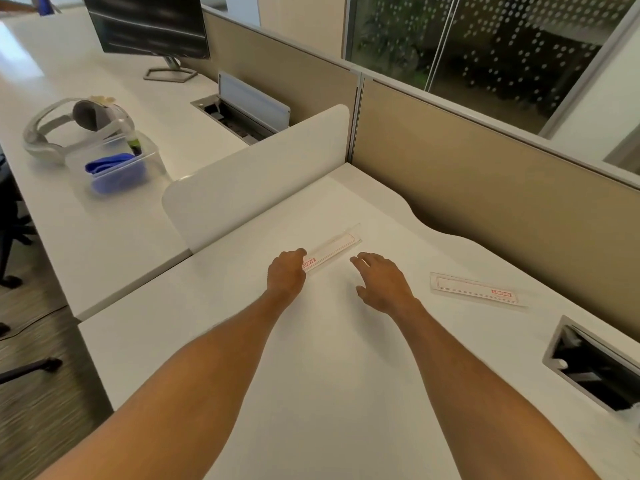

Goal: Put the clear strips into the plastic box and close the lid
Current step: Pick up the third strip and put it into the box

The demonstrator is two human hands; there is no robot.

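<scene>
A long clear plastic box (332, 249) with red print lies on the white desk (311, 375) just beyond my hands. My left hand (285, 271) curls over its near left end and touches it. My right hand (381, 280) hovers beside the box's right side with fingers spread, holding nothing. A second clear piece (474, 289) with a red outline and label lies flat to the right, apart from both hands. Whether it is a lid or a strip I cannot tell.
A white divider panel (256, 171) stands at the desk's left edge and tan partitions (485, 174) at the back. A cable hatch (595, 365) opens at the right. On the neighbouring desk are a monitor (149, 26), headphones (76, 129) and a clear tub (117, 168) with blue items.
</scene>
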